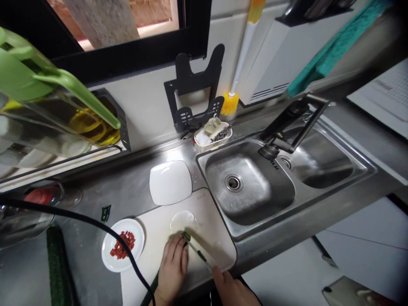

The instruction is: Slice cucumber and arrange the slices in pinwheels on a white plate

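Observation:
My left hand [174, 263] is closed over a cucumber [154, 285], pressing it to the white cutting board [216, 229]. Most of that cucumber lies hidden under the palm; its dark green skin shows below the wrist. In my right hand [234, 291], at the board's near right edge, is a knife [195, 247] with its blade pointing up and left to my left fingertips. A green cucumber slice [186, 235] sits by the blade's tip, and a smaller green bit lies along the blade. A wet, shiny patch marks the board beyond the hands.
Left of the board stands a round white plate [106, 250] of small red pieces; a square white plate [170, 182] touches its far edge. Another cucumber [57, 263] and a green offcut [106, 213] lie left. The double sink [248, 182] is right. A black cable [79, 219] crosses the view.

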Tool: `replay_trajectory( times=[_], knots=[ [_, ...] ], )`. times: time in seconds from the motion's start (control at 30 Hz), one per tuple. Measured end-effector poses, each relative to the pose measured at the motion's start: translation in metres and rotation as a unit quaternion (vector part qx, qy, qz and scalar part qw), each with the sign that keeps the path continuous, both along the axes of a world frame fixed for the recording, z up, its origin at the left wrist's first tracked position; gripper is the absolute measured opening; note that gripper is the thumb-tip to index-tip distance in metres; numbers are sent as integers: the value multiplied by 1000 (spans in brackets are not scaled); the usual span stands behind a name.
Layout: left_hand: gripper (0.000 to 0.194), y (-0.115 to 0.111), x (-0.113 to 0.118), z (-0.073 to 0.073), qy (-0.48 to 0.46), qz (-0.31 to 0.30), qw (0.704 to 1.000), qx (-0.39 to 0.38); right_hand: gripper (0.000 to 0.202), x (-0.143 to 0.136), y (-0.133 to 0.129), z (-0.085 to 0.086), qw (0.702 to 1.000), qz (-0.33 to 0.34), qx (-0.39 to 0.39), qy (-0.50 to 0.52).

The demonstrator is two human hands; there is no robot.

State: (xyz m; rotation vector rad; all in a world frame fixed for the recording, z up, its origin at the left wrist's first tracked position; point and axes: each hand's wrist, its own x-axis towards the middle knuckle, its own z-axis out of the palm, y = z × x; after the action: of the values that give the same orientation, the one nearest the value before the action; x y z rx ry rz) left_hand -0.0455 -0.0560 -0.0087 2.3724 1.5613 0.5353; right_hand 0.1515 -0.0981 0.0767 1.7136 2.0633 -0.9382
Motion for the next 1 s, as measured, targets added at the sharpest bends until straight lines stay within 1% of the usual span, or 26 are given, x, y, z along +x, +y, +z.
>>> replay_trajectory(
  times=[0.13,0.4,0.8,0.9,1.0],
  knots=[
    [31,0,0,1,4,0,1000,-2,41,1,5,2,1000,10,-6,7],
    [29,1,2,2,3,-2,1000,-3,46,-5,14,-1,1000,26,-8,11],
    [27,3,4,7,-6,0,1000,1,40,-25,43,11,998,10,-58,-7],
    [27,4,4,7,-6,-5,1000,6,42,-30,45,8,998,13,-64,-16],
    [28,3,3,6,-7,-7,1000,9,42,-34,45,2,999,11,-39,-22]
  ],
)
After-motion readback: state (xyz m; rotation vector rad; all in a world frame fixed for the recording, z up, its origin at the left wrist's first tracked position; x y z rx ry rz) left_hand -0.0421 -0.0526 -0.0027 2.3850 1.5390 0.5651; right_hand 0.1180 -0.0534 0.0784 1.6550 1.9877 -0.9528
